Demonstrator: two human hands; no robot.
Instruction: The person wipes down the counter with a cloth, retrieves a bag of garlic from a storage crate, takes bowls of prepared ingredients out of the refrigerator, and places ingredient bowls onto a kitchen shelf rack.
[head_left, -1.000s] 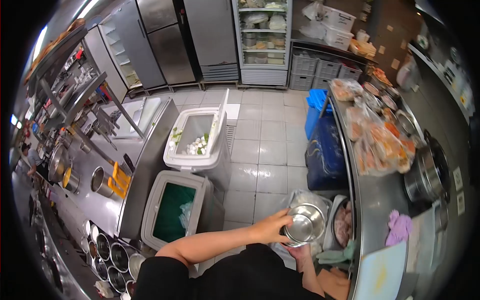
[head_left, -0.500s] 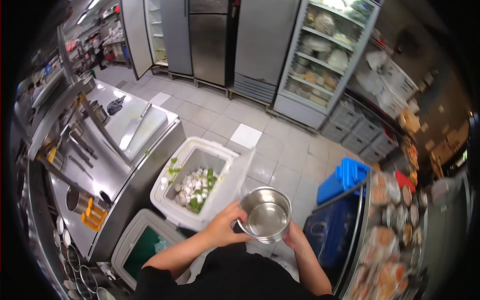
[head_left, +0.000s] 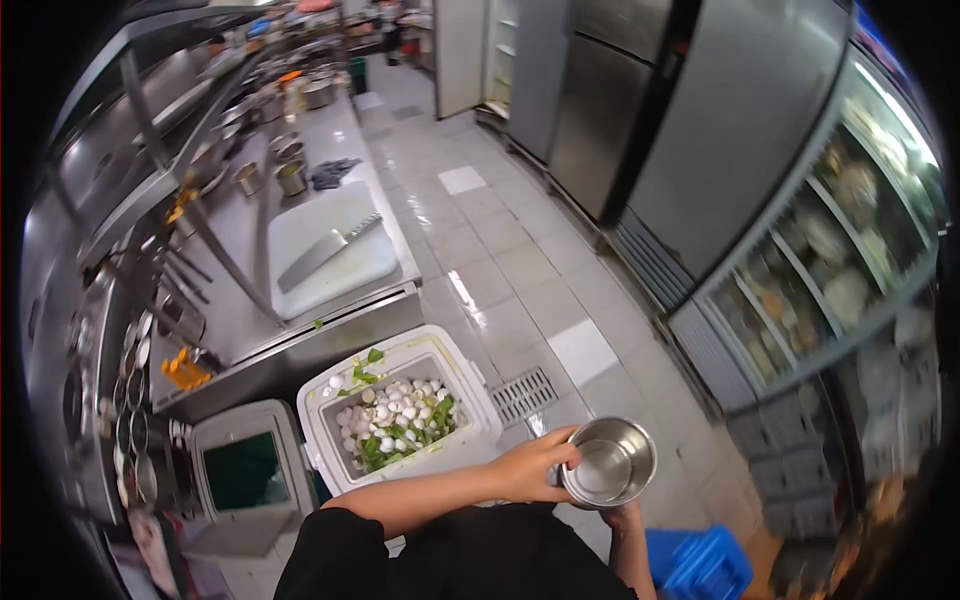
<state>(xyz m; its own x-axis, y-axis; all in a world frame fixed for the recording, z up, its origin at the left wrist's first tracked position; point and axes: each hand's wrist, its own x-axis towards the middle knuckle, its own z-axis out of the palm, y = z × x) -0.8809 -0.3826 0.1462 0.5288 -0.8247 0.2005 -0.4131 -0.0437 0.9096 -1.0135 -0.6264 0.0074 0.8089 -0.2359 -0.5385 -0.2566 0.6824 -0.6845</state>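
Note:
A round stainless steel bowl (head_left: 608, 478) is held between my two hands in front of my body. My left hand (head_left: 537, 468) is closed on its left side, thumb over the rim. From below, my right hand (head_left: 624, 517) grips the near side of the bowl, its fingers mostly hidden. Shiny metal shows inside the bowl. To the left stands a white bin (head_left: 478, 385) with its top uncovered, holding small white round pieces (head_left: 402, 408) and green leaves (head_left: 437, 425).
A steel counter (head_left: 345, 150) carries a white cutting board (head_left: 365, 262) with a cleaver (head_left: 318, 255). A second bin (head_left: 200, 440) with a green inside stands left. A floor drain (head_left: 524, 395), fridges (head_left: 735, 140) and a blue plastic container (head_left: 715, 560) are also around me.
My view has turned left, bringing more of the counter and a floor drain into sight. The bowl stays in both hands, now right of the white bin.

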